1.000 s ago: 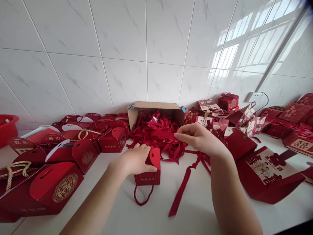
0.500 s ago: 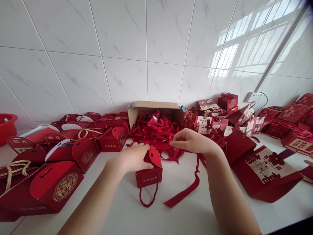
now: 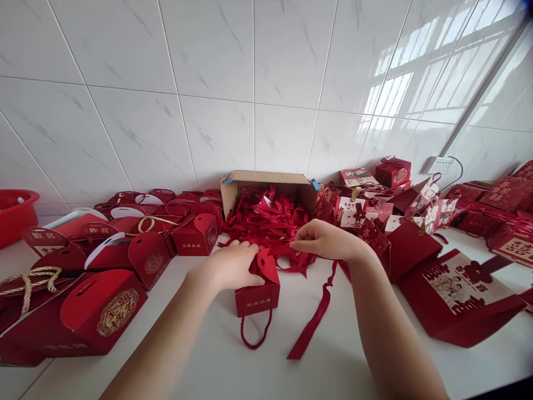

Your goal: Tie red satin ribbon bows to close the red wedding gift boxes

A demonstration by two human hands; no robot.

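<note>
My left hand (image 3: 229, 266) is closed over the top of a small red gift box (image 3: 256, 300), its thumb on the near side and its fingers behind the flaps. The box stands on the white table, and a twisted red cord handle (image 3: 256, 344) hangs from its front. At the front edge of a heap of red ribbons (image 3: 270, 216), my right hand (image 3: 318, 240) pinches a ribbon between thumb and fingers; its fingertips are partly hidden. One loose red ribbon strip (image 3: 314, 322) lies on the table beneath my right forearm.
The ribbons spill from a cardboard box (image 3: 268, 176) against the tiled wall. Red gift boxes (image 3: 100, 311) crowd the left side, and a larger red box (image 3: 453, 300) stands at the right before more boxes. A red basin (image 3: 19, 216) is far left; a power strip (image 3: 438, 165) sits at the wall.
Both hands hold nearly the same places on the gift box and at the ribbons. The near end of the loose ribbon strip has swung slightly right; the view has shifted a little.
</note>
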